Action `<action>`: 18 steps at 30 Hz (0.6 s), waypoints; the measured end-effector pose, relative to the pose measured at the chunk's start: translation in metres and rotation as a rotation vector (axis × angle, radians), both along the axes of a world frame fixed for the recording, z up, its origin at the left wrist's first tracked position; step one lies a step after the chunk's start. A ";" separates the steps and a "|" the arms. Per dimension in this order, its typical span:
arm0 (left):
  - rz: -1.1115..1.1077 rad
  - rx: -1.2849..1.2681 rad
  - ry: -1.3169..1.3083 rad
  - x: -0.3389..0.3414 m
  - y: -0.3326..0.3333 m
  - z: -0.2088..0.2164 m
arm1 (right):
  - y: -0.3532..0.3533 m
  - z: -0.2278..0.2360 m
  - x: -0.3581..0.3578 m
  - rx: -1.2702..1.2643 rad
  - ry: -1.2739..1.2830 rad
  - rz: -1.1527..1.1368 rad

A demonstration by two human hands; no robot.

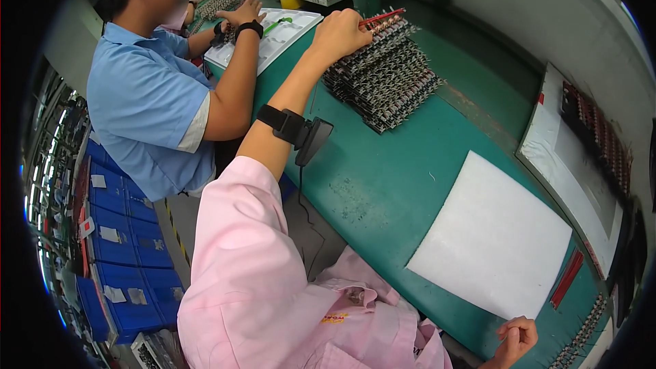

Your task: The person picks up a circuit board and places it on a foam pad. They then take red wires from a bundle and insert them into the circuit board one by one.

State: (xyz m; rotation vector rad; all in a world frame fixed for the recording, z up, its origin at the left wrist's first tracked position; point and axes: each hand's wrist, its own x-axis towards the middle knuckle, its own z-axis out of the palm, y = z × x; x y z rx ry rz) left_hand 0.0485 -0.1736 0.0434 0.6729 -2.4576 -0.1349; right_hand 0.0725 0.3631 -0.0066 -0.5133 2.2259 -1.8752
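My left hand (339, 35) reaches out to the far part of the table and is closed on a thin red strip (383, 18). That strip lies along the top edge of a thick stack of component strips (386, 85), dark and bristling with short metal leads. How my fingertips sit on it is partly hidden by the hand itself. Low at the right, my right hand (517, 340) has its fingers curled in, with nothing visible in them. It is beside the near corner of a white foam sheet (492, 236) lying flat on the green table (348, 184).
Red strips (567, 279) and a row of leaded parts (581, 335) lie at the right edge. A white board (557, 143) with more component strips (601, 137) leans there. At left, a co-worker in blue (150, 96) handles parts over a white tray (273, 41). Blue bins (119, 246) stand behind.
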 end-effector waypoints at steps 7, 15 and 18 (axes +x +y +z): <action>-0.221 0.149 0.100 0.003 0.094 0.026 | 0.010 -0.005 0.006 0.034 0.085 -0.024; -0.536 0.323 -0.157 0.007 0.228 -0.043 | 0.004 -0.019 0.015 0.155 0.221 -0.002; -0.547 0.272 -0.144 0.009 0.257 -0.064 | -0.009 -0.019 0.023 0.331 0.425 0.039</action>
